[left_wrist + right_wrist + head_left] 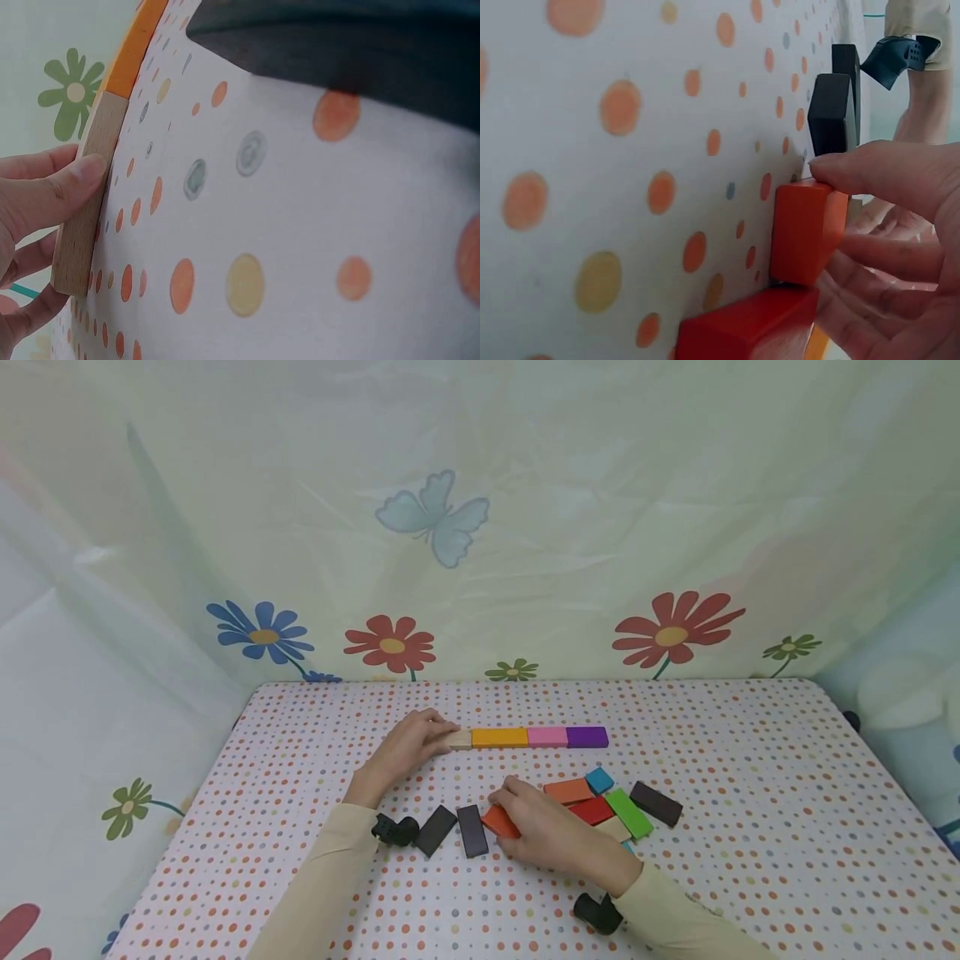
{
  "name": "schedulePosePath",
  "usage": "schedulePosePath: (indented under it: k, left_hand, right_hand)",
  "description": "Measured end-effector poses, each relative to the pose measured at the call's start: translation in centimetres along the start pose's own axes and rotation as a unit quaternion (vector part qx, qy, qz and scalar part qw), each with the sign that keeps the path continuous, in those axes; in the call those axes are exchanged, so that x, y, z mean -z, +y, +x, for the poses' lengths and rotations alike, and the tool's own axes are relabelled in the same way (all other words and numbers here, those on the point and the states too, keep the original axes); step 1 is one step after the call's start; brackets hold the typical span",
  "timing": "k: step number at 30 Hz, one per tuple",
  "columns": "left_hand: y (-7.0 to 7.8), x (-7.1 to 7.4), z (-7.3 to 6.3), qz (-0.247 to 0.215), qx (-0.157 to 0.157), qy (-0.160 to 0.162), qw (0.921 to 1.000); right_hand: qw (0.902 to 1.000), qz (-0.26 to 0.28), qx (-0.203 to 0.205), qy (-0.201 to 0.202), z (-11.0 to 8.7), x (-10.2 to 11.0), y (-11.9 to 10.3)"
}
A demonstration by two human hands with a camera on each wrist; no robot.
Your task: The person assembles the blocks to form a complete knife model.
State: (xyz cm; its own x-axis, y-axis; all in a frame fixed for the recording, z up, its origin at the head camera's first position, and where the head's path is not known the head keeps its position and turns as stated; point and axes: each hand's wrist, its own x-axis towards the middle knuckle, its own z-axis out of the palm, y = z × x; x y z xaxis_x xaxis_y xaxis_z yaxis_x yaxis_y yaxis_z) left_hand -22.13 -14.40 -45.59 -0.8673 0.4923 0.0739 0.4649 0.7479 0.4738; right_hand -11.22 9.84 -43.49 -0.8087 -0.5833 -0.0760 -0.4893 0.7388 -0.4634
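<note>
At the left end of a straight row, my left hand [401, 747] pinches a plain wooden block [90, 195], thumb on one face and fingers behind. That block butts against a yellow-orange block [498, 737], followed by a pink block [547, 737] and a purple block [587, 737]. Nearer to me, my right hand [543, 827] holds an orange-red block [802, 232] between thumb and fingers, low over the cloth. A red block [742, 326] lies right beside it in the right wrist view. My right hand partly hides the loose blocks beneath it.
Two dark blocks [472, 831] lie left of my right hand. To its right are an orange block [567, 791], a blue block [599, 780], a green block [630, 813], a beige block [613, 828] and another dark block [656, 802]. A dotted cloth [750, 860] covers the table.
</note>
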Motion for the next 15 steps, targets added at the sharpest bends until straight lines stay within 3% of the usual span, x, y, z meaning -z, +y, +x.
schedulePosePath:
  k: [6,15]
  left_hand:
    - [-0.18,-0.12,0.05,0.000,0.002,-0.003,1.0000]
    - [-0.44,-0.45,0.07,0.008,0.003,0.002,1.0000]
  right_hand:
    - [0.9996,0.015,-0.024,-0.003,0.26,0.05,-0.18]
    - [0.9985,0.051,-0.017,-0.001,-0.04,0.79,-0.43]
